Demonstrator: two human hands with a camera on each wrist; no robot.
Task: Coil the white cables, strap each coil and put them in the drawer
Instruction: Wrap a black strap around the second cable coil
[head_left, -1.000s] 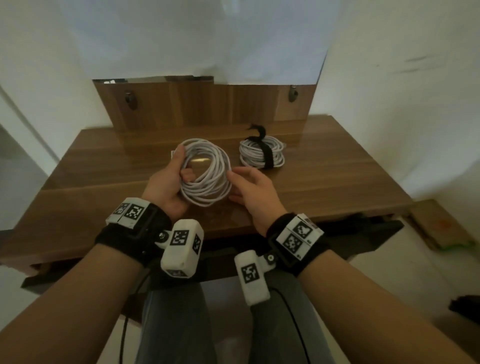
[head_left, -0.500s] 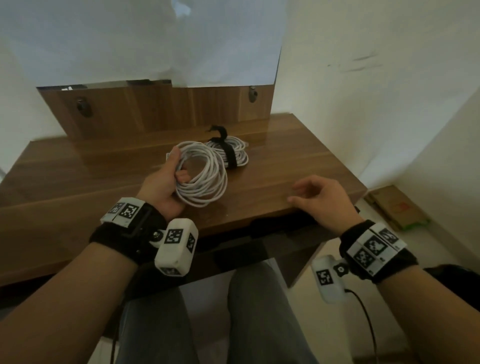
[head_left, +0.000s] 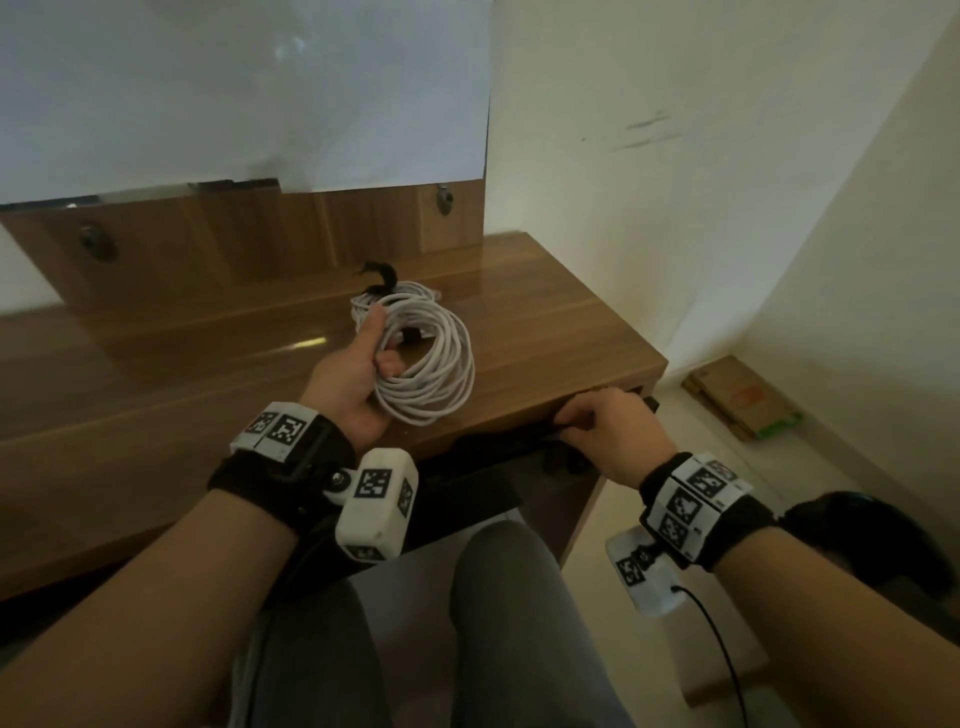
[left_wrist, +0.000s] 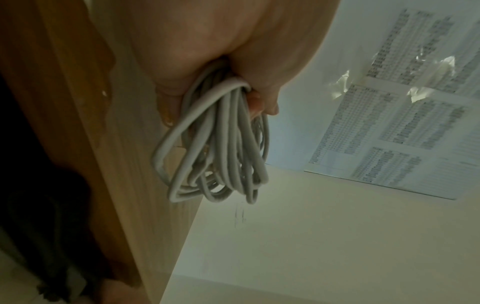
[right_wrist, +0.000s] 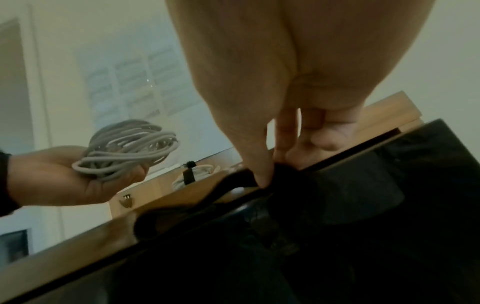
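Observation:
My left hand (head_left: 383, 340) grips a loose coil of white cable (head_left: 441, 384) above the wooden desk (head_left: 545, 322); no strap shows on it. The same coil (left_wrist: 221, 148) hangs from my fingers in the left wrist view. Behind it on the desk lies a second white coil (head_left: 410, 293) bound with a black strap. My right hand (head_left: 576, 423) is at the desk's front right edge, over the dark open drawer (head_left: 483, 462). In the right wrist view, that hand (right_wrist: 270, 170) pinches a black strap (right_wrist: 241, 176) between thumb and fingers at the drawer's edge (right_wrist: 363, 185).
The desk's wooden back panel (head_left: 260, 244) stands against a wall with taped sheets of paper. A piece of flat cardboard (head_left: 743, 400) lies on the floor to the right of the desk. My legs are under the desk's front edge. A dark object (head_left: 857, 540) sits low at the right.
My right hand let go of the coil, swung right to the desk's front corner and curled onto the black strap at the drawer. The left hand kept the coil. My view turned right.

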